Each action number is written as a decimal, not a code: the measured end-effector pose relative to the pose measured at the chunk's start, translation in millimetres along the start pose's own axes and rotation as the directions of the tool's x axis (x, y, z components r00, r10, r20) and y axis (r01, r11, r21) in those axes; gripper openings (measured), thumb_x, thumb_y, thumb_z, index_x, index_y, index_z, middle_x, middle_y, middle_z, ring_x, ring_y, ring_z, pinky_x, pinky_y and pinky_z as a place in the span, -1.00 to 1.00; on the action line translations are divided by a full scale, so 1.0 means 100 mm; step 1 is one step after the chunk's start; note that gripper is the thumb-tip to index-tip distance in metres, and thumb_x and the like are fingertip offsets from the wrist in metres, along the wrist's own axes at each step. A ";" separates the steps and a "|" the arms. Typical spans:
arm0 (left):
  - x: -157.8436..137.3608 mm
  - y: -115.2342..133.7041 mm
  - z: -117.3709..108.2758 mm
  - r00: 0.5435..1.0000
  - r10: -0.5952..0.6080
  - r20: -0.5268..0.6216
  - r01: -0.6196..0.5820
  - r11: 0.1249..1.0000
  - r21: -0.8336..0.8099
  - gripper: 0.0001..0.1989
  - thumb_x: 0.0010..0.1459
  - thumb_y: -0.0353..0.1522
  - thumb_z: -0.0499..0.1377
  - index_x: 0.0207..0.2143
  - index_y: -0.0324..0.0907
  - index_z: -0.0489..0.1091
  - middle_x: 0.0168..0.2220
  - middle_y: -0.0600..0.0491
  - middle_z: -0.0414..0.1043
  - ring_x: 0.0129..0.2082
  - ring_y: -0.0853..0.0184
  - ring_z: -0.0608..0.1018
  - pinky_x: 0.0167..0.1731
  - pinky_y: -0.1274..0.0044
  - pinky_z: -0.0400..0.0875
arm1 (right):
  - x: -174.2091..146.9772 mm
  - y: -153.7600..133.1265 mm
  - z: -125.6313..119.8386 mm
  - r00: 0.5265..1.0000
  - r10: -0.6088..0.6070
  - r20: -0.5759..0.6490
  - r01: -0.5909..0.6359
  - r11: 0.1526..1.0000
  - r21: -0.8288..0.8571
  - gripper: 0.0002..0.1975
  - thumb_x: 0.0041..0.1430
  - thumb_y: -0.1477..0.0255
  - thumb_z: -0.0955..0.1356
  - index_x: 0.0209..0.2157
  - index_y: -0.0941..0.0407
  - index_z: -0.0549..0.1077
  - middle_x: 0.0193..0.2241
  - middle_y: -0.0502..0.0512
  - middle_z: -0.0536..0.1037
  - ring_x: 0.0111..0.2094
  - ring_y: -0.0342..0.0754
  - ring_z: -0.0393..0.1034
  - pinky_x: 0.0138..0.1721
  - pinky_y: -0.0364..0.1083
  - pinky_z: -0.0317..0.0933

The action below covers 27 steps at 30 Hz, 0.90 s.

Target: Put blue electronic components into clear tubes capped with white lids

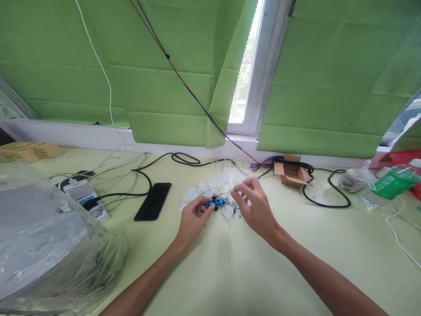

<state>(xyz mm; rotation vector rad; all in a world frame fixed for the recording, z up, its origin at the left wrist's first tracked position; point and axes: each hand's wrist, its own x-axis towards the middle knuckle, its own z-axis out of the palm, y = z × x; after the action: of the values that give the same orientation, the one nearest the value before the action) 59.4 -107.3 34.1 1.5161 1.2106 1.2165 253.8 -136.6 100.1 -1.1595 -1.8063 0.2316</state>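
A small pile of blue electronic parts with thin wire leads (pixel 217 202) lies on the table in front of me. My left hand (pixel 196 216) reaches into its left side, thumb and fingers pinched around some of the blue parts. Just to the right, my right hand (pixel 254 204) has its thumb and forefinger together at a clear plastic tube (pixel 230 198), whose outline is hard to make out. Round white translucent caps (pixel 191 194) are scattered around the pile. Behind my hands stand several clear tubes (pixel 240 165).
A black phone (pixel 153 202) lies to the left, near a power strip (pixel 94 202) with cables. A large plastic-wrapped object (pixel 59 254) fills the near left. At right are an open cardboard box (pixel 292 173), black cable (pixel 329 205) and a green-labelled bottle (pixel 391 186).
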 end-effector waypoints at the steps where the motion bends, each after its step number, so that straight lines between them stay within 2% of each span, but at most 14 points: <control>1: 0.01 0.01 -0.01 1.000 -0.008 0.009 0.008 0.999 -0.042 -0.71 0.08 -0.18 0.27 -0.22 -0.16 0.44 -0.56 0.17 0.30 -0.65 0.45 0.28 -0.60 0.57 0.19 | 0.00 0.00 0.00 1.000 0.015 0.010 -0.015 1.000 0.012 -0.81 0.34 0.38 0.23 -0.34 0.08 0.41 -0.27 0.11 0.24 -0.24 -0.05 0.28 -0.45 -0.17 0.24; 5: 0.03 0.04 -0.03 0.998 -0.032 0.051 0.043 0.975 -0.216 -0.71 0.07 -0.19 0.29 -0.22 -0.18 0.44 -0.59 0.18 0.28 -0.64 0.44 0.32 -0.56 0.55 0.23 | 0.00 0.04 0.03 0.998 0.038 0.047 -0.041 0.997 0.059 -0.80 0.35 0.37 0.20 -0.33 0.08 0.38 -0.10 0.19 0.26 -0.06 0.05 0.31 -0.30 -0.06 0.33; 8: 0.04 0.05 -0.05 0.993 -0.071 0.091 0.098 0.939 -0.329 -0.70 0.06 -0.21 0.31 -0.21 -0.18 0.44 -0.56 0.16 0.32 -0.61 0.43 0.34 -0.54 0.55 0.24 | 0.01 0.08 0.06 0.996 0.030 0.084 -0.040 0.991 0.126 -0.80 0.38 0.38 0.17 -0.32 0.08 0.33 -0.11 0.19 0.35 -0.01 0.04 0.31 -0.19 -0.03 0.32; 11: 0.03 0.07 -0.06 0.988 -0.098 0.116 0.137 0.908 -0.395 -0.73 0.07 -0.24 0.31 -0.21 -0.18 0.45 -0.53 0.16 0.34 -0.58 0.44 0.36 -0.51 0.56 0.24 | 0.01 0.11 0.08 0.984 0.058 0.169 -0.091 0.977 0.195 -0.83 0.39 0.36 0.16 -0.28 0.08 0.29 -0.20 0.12 0.42 -0.16 -0.04 0.39 -0.25 -0.10 0.31; 15: 0.02 0.12 -0.07 0.982 -0.115 0.147 0.170 0.875 -0.453 -0.76 0.07 -0.26 0.32 -0.24 -0.18 0.45 -0.53 0.15 0.36 -0.57 0.45 0.36 -0.49 0.57 0.23 | 0.00 0.12 0.08 0.940 0.108 0.323 -0.167 0.973 0.161 -0.87 0.35 0.29 0.24 -0.18 0.05 0.26 -0.30 0.01 0.47 -0.41 -0.14 0.36 -0.36 -0.14 0.25; 20: 0.02 0.16 -0.06 0.978 -0.098 0.186 0.179 0.851 -0.494 -0.76 0.05 -0.26 0.33 -0.26 -0.19 0.46 -0.55 0.14 0.38 -0.58 0.45 0.36 -0.51 0.56 0.24 | -0.01 0.13 0.09 0.897 0.091 0.432 -0.138 0.987 0.078 -0.68 0.26 0.26 0.34 -0.01 -0.01 0.23 -0.22 0.00 0.51 -0.44 -0.14 0.31 -0.36 -0.13 0.22; 27: -0.01 0.17 -0.05 0.966 -0.074 0.247 0.186 0.864 -0.468 -0.75 0.04 -0.25 0.34 -0.25 -0.18 0.48 -0.57 0.15 0.37 -0.61 0.47 0.34 -0.53 0.56 0.23 | -0.04 0.13 0.13 0.855 0.080 0.513 -0.070 0.997 -0.038 -0.63 0.24 0.23 0.36 0.04 -0.05 0.25 -0.19 0.00 0.52 -0.35 -0.08 0.36 -0.32 -0.10 0.20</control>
<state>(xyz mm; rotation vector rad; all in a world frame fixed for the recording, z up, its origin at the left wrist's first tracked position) 57.7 -111.4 51.7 1.1325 0.7660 1.1211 251.9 -128.2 83.2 -1.2633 -2.2290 0.6238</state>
